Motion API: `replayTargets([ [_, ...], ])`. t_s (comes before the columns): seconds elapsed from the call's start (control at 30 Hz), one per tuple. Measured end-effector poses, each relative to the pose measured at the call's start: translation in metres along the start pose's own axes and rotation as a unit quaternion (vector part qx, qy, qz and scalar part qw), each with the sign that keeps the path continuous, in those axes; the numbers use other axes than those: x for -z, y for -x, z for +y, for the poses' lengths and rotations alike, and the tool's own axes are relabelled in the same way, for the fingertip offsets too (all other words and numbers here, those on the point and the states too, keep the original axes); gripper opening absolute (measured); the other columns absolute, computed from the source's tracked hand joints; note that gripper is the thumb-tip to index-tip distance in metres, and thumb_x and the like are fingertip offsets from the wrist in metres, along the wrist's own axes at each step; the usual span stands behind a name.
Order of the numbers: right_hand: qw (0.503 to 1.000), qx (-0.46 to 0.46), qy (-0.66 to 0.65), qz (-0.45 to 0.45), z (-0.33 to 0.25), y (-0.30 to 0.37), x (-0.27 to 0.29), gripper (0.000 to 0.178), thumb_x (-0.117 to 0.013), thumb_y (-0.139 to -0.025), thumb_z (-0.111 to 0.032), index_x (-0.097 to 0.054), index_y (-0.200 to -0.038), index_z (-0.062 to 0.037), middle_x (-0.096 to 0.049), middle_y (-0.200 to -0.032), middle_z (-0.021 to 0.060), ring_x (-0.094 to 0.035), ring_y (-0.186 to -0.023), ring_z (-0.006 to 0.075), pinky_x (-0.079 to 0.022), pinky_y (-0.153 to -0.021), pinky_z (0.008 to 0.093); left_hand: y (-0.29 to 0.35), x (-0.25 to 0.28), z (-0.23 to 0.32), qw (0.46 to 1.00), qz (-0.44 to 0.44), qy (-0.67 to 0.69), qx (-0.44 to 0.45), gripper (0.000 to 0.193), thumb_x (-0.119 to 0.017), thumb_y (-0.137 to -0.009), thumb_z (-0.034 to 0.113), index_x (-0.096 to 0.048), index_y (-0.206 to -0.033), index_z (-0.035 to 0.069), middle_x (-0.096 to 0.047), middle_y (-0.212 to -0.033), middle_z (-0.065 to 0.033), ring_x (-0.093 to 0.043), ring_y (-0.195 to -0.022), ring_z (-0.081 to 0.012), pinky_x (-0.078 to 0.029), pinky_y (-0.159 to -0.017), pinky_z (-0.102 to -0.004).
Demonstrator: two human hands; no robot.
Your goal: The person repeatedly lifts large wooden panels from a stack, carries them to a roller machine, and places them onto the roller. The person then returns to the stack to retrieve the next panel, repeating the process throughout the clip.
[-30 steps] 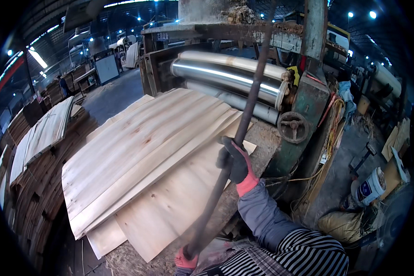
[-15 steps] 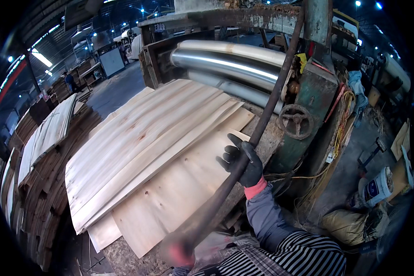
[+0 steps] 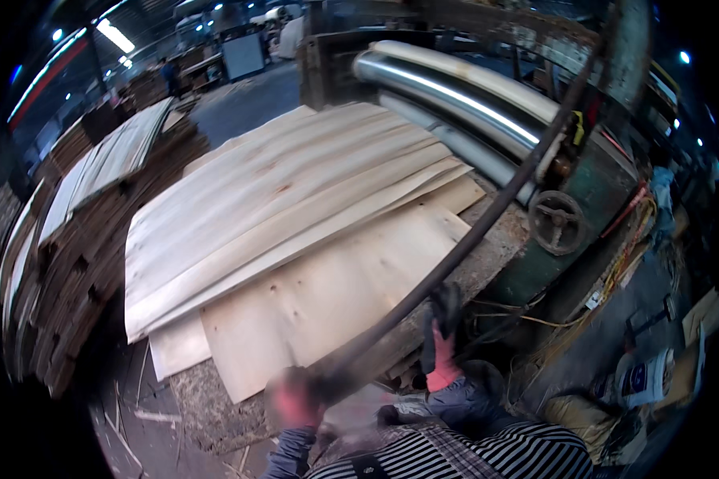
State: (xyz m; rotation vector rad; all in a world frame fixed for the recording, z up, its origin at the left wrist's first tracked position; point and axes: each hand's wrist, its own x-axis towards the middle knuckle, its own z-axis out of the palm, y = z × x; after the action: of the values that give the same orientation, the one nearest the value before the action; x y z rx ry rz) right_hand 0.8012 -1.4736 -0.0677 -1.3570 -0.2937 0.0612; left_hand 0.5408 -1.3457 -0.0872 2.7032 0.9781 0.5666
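A long dark pole (image 3: 455,259) slants from the machine at the upper right down to my left hand (image 3: 294,399). That hand, in a pink and dark glove, is blurred, but appears closed around the pole's lower end. My right hand (image 3: 443,319), in a dark glove with a pink cuff, is just below the pole's middle. Its fingers point upward, look stretched out and appear to hold nothing; blur hides their detail. Beyond the pole, pale wood veneer sheets (image 3: 256,203) lie overlapped in a stack on a rough worktable (image 3: 216,411).
Shiny metal rollers (image 3: 455,96) stand behind the sheets. A rusty handwheel (image 3: 558,222) sits on the green machine frame at right, near loose cables. More stacked veneer (image 3: 96,247) is at left. A white bucket (image 3: 647,379) and a hammer (image 3: 651,319) are at lower right.
My right hand has come off the pole and dropped below it. My left hand and the pole's lower end have risen slightly. The whole view has shifted and tilted.
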Motion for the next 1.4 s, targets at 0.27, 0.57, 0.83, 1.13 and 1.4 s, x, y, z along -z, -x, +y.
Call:
replayTargets([
  [0.27,0.932,0.161,0.256,-0.201,-0.037,0.105,-0.045,0.050,-0.044,-0.083,-0.017,-0.027,-0.124,0.0076,-0.030,-0.127,0.0234,-0.031,-0.117,0.0310,-0.022,-0.098,0.0378,0.045,0.096,-0.107,0.966,0.245,0.064,0.051,0.031,-0.058,-0.068,0.008,-0.052,-0.097,0.000,-0.054,-0.092,-0.0176,-0.053,-0.080,-0.0315,-0.044,-0.069,-0.0360],
  [0.57,0.771,0.374,0.259,-0.446,-0.020,0.315,-0.287,0.071,-0.064,-0.065,-0.019,-0.030,-0.123,0.0024,-0.026,-0.126,0.0233,-0.025,-0.116,0.0416,-0.023,-0.096,0.0480,0.190,0.187,-0.360,0.903,0.366,0.027,0.225,0.046,-0.057,-0.071,0.007,-0.044,-0.114,-0.001,-0.050,-0.111,-0.0163,-0.051,-0.098,-0.0286,-0.040,-0.083,-0.0350],
  [0.83,0.649,0.291,0.486,-0.507,0.054,0.368,-0.381,0.065,-0.053,-0.070,-0.045,-0.038,-0.121,-0.0062,-0.029,-0.128,0.0183,-0.027,-0.117,0.0353,-0.017,-0.097,0.0507,0.286,0.233,-0.420,0.836,0.420,0.134,0.325,0.040,-0.048,-0.080,0.002,-0.038,-0.119,-0.002,-0.050,-0.109,-0.0157,-0.055,-0.091,-0.0194,-0.042,-0.080,-0.0286],
  [1.13,0.642,0.280,0.493,-0.516,0.068,0.363,-0.380,0.060,-0.060,-0.068,-0.026,-0.038,-0.120,-0.0046,-0.029,-0.128,0.0181,-0.025,-0.119,0.0358,-0.018,-0.099,0.0463,0.324,0.228,-0.460,0.821,0.307,0.220,0.428,0.044,-0.048,-0.079,0.002,-0.036,-0.121,0.001,-0.051,-0.107,-0.0137,-0.055,-0.091,-0.0183,-0.042,-0.080,-0.0288],
  [1.4,0.638,0.217,0.541,-0.504,0.071,0.365,-0.376,0.062,-0.060,-0.062,-0.024,-0.040,-0.117,-0.0027,-0.030,-0.126,0.0208,-0.026,-0.116,0.0390,-0.020,-0.096,0.0490,0.228,0.250,-0.617,0.796,0.330,0.364,0.353,0.044,-0.044,-0.081,-0.003,-0.033,-0.124,-0.001,-0.049,-0.114,-0.0142,-0.051,-0.100,-0.0195,-0.038,-0.087,-0.0291],
])
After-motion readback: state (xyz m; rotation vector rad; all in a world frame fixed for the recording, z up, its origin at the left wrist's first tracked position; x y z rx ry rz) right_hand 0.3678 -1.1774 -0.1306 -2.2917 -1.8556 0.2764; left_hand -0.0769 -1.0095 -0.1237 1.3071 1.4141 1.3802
